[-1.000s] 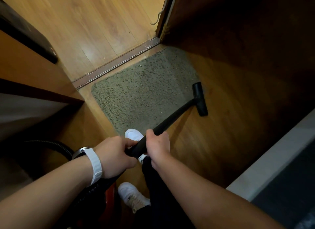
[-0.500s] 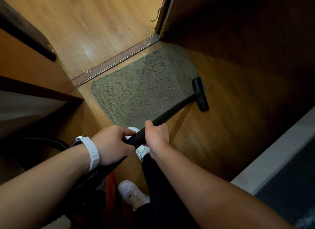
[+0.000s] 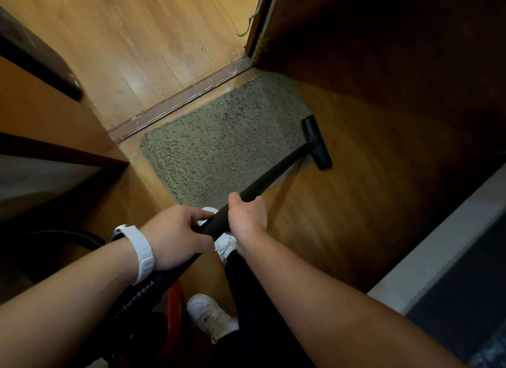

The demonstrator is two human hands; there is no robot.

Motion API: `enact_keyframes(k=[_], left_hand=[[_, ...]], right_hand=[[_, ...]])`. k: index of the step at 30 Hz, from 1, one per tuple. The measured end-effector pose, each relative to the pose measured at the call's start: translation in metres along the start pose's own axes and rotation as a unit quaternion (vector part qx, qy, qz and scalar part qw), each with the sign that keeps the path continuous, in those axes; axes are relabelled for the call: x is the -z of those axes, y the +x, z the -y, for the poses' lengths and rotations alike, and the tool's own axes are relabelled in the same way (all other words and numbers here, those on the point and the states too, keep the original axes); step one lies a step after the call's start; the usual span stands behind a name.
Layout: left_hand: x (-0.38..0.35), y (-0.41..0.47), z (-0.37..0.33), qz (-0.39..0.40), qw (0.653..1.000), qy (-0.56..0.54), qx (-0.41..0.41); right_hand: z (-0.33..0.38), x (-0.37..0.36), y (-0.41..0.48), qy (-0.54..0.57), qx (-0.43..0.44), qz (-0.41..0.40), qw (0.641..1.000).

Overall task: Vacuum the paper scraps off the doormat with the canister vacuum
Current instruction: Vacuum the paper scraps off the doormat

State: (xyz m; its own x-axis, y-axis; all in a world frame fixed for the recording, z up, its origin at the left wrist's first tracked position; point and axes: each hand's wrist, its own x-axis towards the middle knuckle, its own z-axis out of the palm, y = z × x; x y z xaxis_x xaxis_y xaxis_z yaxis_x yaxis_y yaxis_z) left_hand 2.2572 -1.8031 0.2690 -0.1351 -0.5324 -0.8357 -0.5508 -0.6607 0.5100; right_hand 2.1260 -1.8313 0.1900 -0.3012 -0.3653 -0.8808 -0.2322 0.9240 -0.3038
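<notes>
Both hands wrapped around smooth black vacuum wand (image 3: 262, 181), right hand (image 3: 247, 217) ahead of left hand (image 3: 175, 236). Wand's long axis slanting forward-right to black T-shaped floor nozzle (image 3: 317, 143), at right edge of shaggy grey-green rectangular doormat (image 3: 219, 143). Pale fleck, possibly paper scrap (image 3: 233, 169), left of wand.

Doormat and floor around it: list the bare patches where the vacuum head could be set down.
Free: the doormat's middle and left part, between the threshold strip and the shoe; the wood floor right of the vacuum head. Crowded: near the left hand, right hand and hose.
</notes>
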Motion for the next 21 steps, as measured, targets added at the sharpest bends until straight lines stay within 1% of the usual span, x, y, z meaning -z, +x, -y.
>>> enact_keyframes(k=[6,9,14,21], left_hand=[[0.014,-0.032,0.021,-0.02,1.0,-0.02,-0.001],[0.016,-0.031,0.024,-0.017,1.0,-0.003,-0.002],[0.011,-0.009,0.012,-0.01,1.0,0.004,0.011],[0.015,0.019,-0.006,0.019,1.0,-0.022,0.0]], right_hand=[[-0.017,-0.028,-0.022,0.008,-0.007,0.037,0.999],[-0.018,-0.03,-0.02,0.003,-0.007,0.025,1.0],[0.0,-0.023,-0.013,0.004,0.007,-0.003,1.0],[0.02,-0.01,0.009,-0.011,0.004,-0.025,1.0]])
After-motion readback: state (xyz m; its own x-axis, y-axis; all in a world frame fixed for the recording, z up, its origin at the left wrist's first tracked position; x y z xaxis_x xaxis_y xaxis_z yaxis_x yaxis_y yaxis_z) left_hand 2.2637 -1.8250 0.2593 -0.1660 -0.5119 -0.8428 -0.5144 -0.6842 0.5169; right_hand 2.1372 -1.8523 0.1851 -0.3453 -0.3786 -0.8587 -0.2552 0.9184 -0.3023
